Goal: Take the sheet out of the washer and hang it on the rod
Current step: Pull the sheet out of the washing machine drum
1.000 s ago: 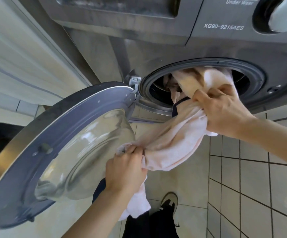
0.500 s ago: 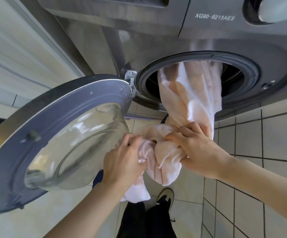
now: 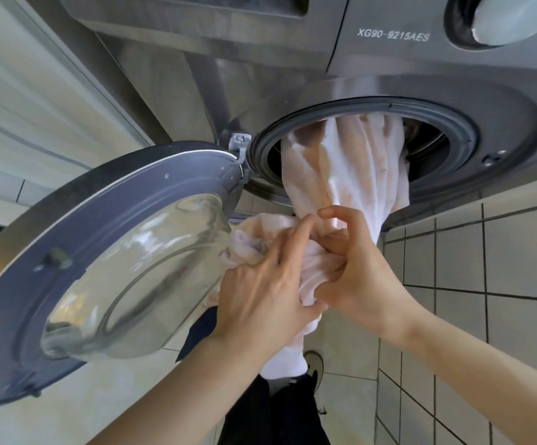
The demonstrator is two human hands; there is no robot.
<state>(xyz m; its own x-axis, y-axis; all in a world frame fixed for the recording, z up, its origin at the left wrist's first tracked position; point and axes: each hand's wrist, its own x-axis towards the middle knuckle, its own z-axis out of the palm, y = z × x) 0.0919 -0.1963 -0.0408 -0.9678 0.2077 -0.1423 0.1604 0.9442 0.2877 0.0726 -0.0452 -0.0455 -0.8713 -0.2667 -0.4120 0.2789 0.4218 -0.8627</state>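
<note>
Your left grip (image 3: 260,290) and right grip (image 3: 360,284) both clutch the bunched pale-pink cloth sheet (image 3: 350,175). It trails from the round mouth of the grey front-loading washer (image 3: 514,123).

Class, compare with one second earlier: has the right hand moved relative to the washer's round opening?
Yes. The right hand has dropped from the washer opening to below its rim, meeting the left hand on the sheet.
</note>
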